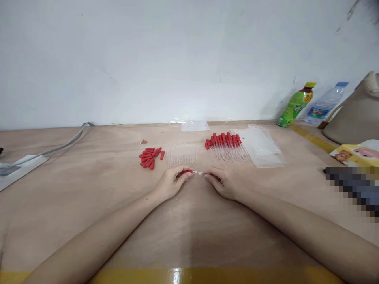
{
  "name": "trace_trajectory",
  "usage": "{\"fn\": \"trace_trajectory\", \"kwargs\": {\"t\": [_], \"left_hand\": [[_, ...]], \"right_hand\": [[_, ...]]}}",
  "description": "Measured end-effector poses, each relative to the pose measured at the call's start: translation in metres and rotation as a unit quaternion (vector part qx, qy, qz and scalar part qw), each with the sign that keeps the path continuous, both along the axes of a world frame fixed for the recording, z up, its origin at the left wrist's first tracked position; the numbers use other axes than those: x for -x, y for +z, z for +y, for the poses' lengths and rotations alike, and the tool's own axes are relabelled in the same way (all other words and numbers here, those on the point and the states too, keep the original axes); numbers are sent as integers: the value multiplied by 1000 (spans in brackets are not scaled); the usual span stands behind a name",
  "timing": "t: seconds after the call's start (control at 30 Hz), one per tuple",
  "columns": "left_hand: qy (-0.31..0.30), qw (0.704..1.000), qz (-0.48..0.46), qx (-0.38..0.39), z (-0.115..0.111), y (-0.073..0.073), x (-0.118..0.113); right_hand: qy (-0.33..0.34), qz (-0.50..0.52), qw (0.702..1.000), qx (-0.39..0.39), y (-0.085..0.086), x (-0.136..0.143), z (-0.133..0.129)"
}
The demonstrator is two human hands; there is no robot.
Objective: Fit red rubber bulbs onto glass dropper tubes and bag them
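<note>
Nearest us, a band of glossy yellow tape (133, 276) ran along the edge of the smooth brown, wood-toned tabletop (192, 232), well in front of our landmark, a row of bare, slender, see-through tubes (182, 154). Just on the near side of that row, we saw the left hand (174, 180) clamped, thumb against fingers, on a red, rubbery-looking bulb (187, 171), while the fingertips of the right hand (224, 182) were pinched on a thin, clear, glossy tube (199, 172). Bulb and tube met end to end between the hands; we could not tell how deeply they were joined, and judged this piece unfinished.

The row itself lay side by side like comb teeth, with no bulbs fitted. Left of it, a heap of blunt, matte red bulbs (148, 158) was also left over. Right of it, we counted as done a fanned cluster of red-topped clear droppers (226, 146), perhaps around half the work. Beyond those, farther right of the row, lay flat, filmy, translucent plastic bags (265, 144).
</note>
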State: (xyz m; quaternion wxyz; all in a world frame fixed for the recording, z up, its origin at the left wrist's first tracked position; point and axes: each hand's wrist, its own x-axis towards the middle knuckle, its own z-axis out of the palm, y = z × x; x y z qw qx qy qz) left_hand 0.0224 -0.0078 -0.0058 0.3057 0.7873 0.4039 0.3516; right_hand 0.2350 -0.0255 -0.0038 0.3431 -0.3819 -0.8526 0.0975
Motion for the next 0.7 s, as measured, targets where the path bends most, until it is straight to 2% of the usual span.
{"fn": "trace_trajectory", "kwargs": {"t": [0.17, 0.23, 0.33, 0.43, 0.53, 0.7], "left_hand": [[-51, 998, -5, 28, -3, 3, 1], [-54, 998, 16, 22, -5, 4, 1], [-38, 997, 66, -4, -7, 5, 2], [-16, 994, 99, -45, -6, 3, 3], [-11, 989, 113, -96, -5, 1, 4], [-25, 983, 114, -142, -5, 0, 5]], "right_hand": [[41, 8, 997, 63, 2, -6, 6], [29, -21, 997, 66, 7, -8, 6], [-25, -85, 996, 28, 14, -7, 2], [-50, -120, 991, -37, 11, -5, -2], [-52, -124, 988, -78, 4, -3, -3], [-18, -110, 989, -95, 2, -4, 0]]}}
